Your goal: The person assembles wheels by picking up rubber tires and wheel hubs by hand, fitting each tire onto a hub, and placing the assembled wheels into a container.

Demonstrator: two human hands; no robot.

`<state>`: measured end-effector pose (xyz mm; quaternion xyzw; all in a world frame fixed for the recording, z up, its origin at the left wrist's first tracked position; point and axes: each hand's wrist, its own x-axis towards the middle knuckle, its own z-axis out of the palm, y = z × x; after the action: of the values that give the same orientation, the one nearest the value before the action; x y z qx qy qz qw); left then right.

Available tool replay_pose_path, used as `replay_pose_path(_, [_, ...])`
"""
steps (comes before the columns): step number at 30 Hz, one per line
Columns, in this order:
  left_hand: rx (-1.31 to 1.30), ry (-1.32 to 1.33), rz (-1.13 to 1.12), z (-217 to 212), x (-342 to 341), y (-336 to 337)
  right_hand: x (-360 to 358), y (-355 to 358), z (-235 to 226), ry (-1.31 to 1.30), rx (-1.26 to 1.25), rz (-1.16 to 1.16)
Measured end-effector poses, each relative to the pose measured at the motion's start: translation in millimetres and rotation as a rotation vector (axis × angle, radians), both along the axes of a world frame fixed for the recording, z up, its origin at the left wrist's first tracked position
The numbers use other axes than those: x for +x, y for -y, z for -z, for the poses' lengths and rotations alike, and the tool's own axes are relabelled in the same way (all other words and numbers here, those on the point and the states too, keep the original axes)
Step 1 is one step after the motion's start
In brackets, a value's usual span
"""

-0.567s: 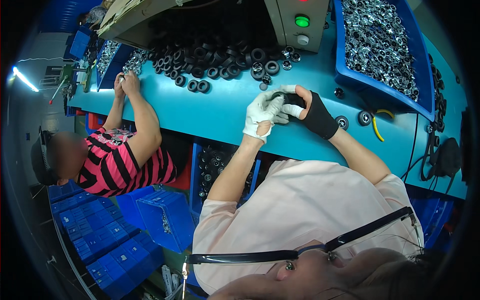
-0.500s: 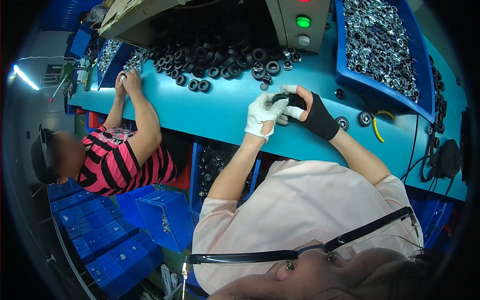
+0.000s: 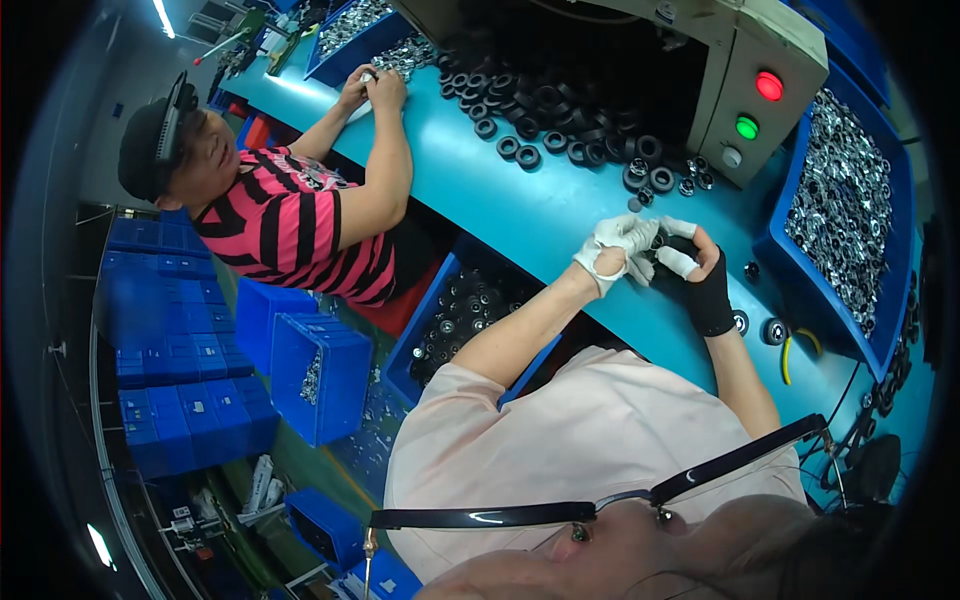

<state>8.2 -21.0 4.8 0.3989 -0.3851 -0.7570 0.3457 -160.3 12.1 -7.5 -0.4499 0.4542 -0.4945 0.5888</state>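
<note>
Blue crates (image 3: pixel 200 415) stand stacked at the left of the frame, and a light tube (image 3: pixel 163 18) glows at the upper left. Running from the upper left toward the lower right is a teal counter (image 3: pixel 450 180).

Near the middle of the counter, just right of centre in the frame, the left hand (image 3: pixel 617 252), in a white glove torn near the wrist, meets the right hand (image 3: pixel 706 272), which wears a black fingerless glove with white wraps on its fingers. Their fingertips are brought close together, pinching a small dark round part (image 3: pixel 658 241) between them; the fingers hide most of it.

Just beside the right hand lie two black wheels (image 3: pixel 774 331) with shiny centres, and next to them a pair of yellow-handled pliers (image 3: pixel 787 360). Above the hands, a heap of black tyres (image 3: pixel 560 115) spreads out in front of a beige machine (image 3: pixel 715 130) with a red light (image 3: pixel 769 86), a green light (image 3: pixel 747 127) and a white knob (image 3: pixel 732 157). At the right, a blue bin (image 3: pixel 835 325) is filled with shiny hubs (image 3: pixel 840 200). Below the counter's near edge, another bin (image 3: pixel 405 350) contains dark wheels (image 3: pixel 465 310). At the upper left, a co-worker in a striped shirt (image 3: pixel 290 225) holds both hands together over the counter.
</note>
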Motion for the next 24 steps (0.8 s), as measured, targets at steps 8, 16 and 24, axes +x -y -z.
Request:
replay_pose_path(8, [0.254,-0.083,0.013,2,7,7,4,6,-5,-0.024,-0.006,0.027])
replay_pose_path(16, [0.207,-0.13,-0.046,4,5,8,-1,5,-7,0.028,0.046,0.022])
replay_pose_path(24, [0.177,-0.143,-0.02,9,4,8,0,3,-7,0.012,-0.016,0.034])
